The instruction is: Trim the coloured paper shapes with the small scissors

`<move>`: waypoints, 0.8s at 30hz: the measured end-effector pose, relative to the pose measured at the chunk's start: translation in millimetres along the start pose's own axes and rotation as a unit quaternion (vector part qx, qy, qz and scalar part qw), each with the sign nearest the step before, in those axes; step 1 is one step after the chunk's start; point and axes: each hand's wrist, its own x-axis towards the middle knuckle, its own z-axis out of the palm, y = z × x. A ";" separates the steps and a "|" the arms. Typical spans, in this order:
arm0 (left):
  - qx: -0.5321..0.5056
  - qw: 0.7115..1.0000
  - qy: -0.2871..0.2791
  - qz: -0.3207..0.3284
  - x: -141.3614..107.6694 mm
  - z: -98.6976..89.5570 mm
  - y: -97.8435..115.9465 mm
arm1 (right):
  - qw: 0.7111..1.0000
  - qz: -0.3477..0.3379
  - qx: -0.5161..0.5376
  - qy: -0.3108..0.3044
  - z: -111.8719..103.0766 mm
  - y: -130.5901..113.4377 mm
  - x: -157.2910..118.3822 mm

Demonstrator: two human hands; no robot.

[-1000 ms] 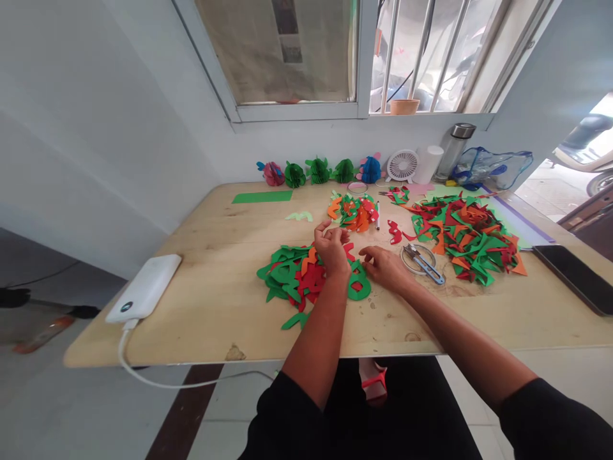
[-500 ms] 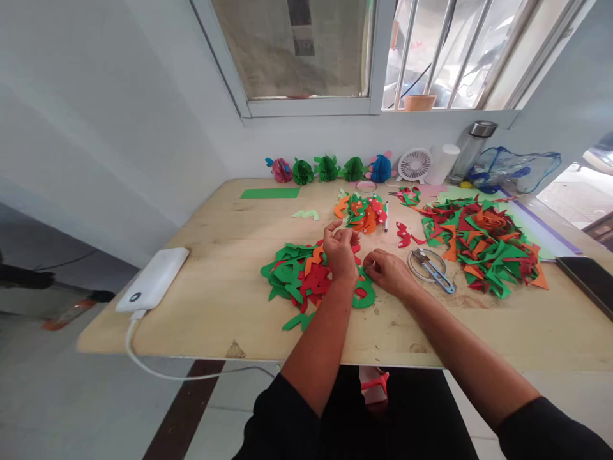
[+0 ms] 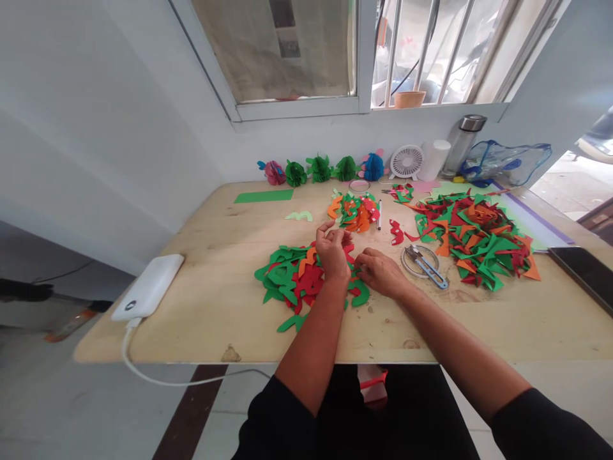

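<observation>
My left hand [image 3: 333,250] is over the right part of a pile of green, red and orange paper cut-outs [image 3: 284,275], its fingers curled; whatever they pinch is too small to make out. Close on its right, my right hand [image 3: 376,269] has its fingertips pressed together at the pile's right edge, above a curved green piece [image 3: 360,294]. What those fingertips hold is hidden. Beyond the hands lies a smaller heap of cut-outs [image 3: 357,212] with a marker [image 3: 380,215] beside it. A blue cutter [image 3: 428,266] rests across a round ring right of my right hand.
A big heap of paper scraps [image 3: 479,239] lies at the right, near a dark phone [image 3: 582,275]. Honeycomb paper figures [image 3: 320,168], a small fan [image 3: 407,162] and a bottle [image 3: 463,145] stand along the wall. A white power bank [image 3: 148,287] with a cable is at the left.
The view has shifted slightly, so most things sit a little further left. My right hand has its fingers a little nearer the pile; my left hand is almost unchanged.
</observation>
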 end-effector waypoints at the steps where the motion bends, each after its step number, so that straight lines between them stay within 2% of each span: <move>1: -0.002 1.000 0.001 0.002 0.3 0.1 0.4 | 1.000 0.003 0.009 0.005 1.0 1.3 0.3; 7: -0.008 1.000 0.000 -0.001 4.2 -2.1 1.4 | 0.996 -0.016 0.083 0.022 3.9 13.6 2.9; 16: -0.020 0.999 -0.009 -0.032 10.6 -6.9 7.3 | 0.985 0.003 0.172 0.000 -15.0 19.7 1.4; 21: -0.044 0.996 -0.027 -0.069 10.3 -9.8 5.9 | 0.963 0.030 0.269 0.002 -18.1 24.9 1.5; 24: -0.055 0.991 -0.062 -0.104 9.4 -12.1 3.4 | 0.946 0.031 0.320 0.035 -19.4 28.8 2.5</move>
